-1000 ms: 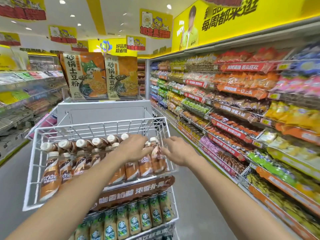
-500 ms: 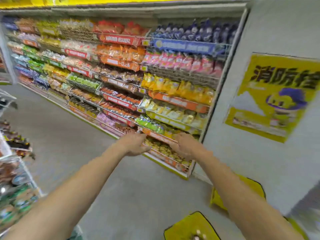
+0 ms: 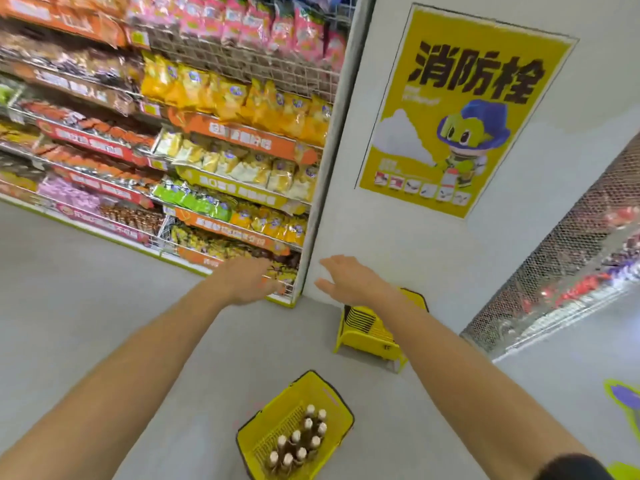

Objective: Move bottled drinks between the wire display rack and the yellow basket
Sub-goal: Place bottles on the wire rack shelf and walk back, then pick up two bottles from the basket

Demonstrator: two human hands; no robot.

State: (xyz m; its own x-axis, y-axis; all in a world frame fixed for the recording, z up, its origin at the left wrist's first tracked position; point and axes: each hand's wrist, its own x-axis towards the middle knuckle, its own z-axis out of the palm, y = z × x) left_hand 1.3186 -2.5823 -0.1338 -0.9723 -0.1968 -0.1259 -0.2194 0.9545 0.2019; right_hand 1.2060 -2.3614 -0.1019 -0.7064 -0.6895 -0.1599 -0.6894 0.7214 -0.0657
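the yellow basket [image 3: 332, 403] sits on the floor with upright bottles [image 3: 299, 441] clustered inside. above it, the left hand [image 3: 251, 280] and right hand [image 3: 349, 280] reach out spread wide, holding nothing.

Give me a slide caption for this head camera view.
Empty hands reach toward bottles standing in a yellow basket on the floor.

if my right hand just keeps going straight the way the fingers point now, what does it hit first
Probably the grey wall. Your right hand is open and empty, fingers aimed up and forward toward the wall beside the snack shelf's end post. Nothing shows between them, though depth is hard to judge here.
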